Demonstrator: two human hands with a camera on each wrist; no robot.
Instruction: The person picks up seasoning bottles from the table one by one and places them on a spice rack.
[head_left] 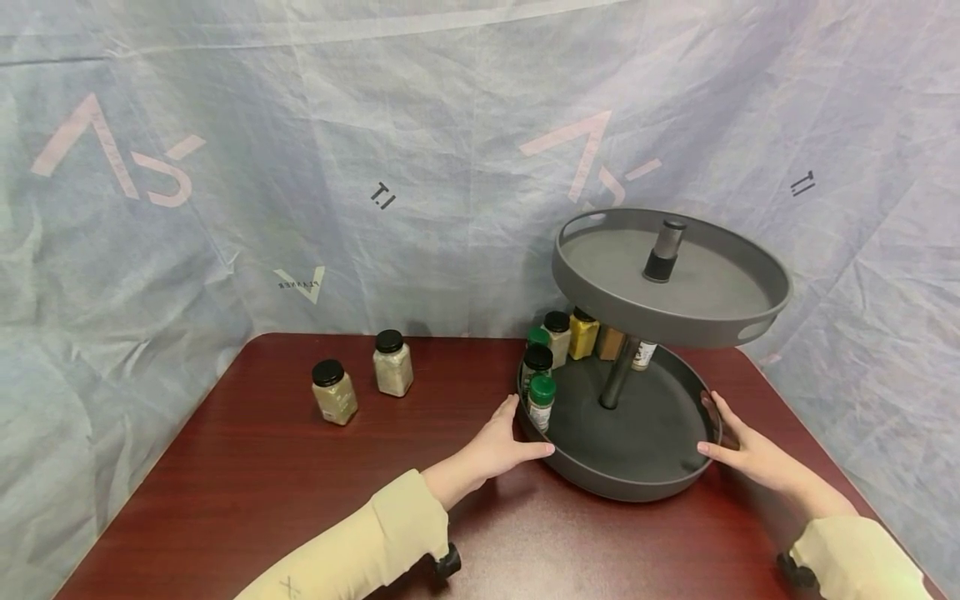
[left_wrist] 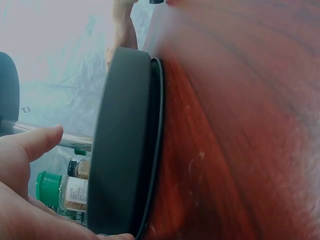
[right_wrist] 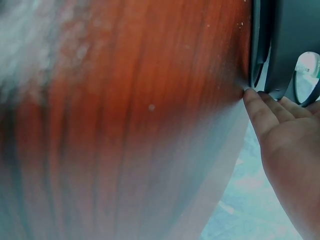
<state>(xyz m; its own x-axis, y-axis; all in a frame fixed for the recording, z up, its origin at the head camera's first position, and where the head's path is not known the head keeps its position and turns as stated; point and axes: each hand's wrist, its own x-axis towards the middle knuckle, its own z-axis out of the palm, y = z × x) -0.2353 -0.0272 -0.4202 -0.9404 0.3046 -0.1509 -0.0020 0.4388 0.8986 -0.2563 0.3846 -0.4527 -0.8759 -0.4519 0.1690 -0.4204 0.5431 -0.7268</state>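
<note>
A two-tier dark grey turntable organizer (head_left: 630, 487) stands on the right part of the table. My left hand (head_left: 498, 450) is at its lower tray's left side, fingers extended along the outer wall and thumb toward the rim. In the left wrist view, the left hand's thumb (left_wrist: 42, 142) points out apart from the wall. At the opposite side, my right hand (head_left: 753, 454) has its fingers on the outer wall, with fingertips (right_wrist: 252, 97) right at the base. Spice jars, including a green-capped one (head_left: 542, 404) and a yellow one (head_left: 583, 333), stand along the lower tray's left and back.
Two black-capped spice jars (head_left: 334, 393) (head_left: 393, 364) stand on the left of the dark red table (head_left: 262, 492). The organizer's upper tray (head_left: 720, 275) overhangs the lower one around a central post (head_left: 621, 375). A printed grey cloth (head_left: 450, 167) hangs behind.
</note>
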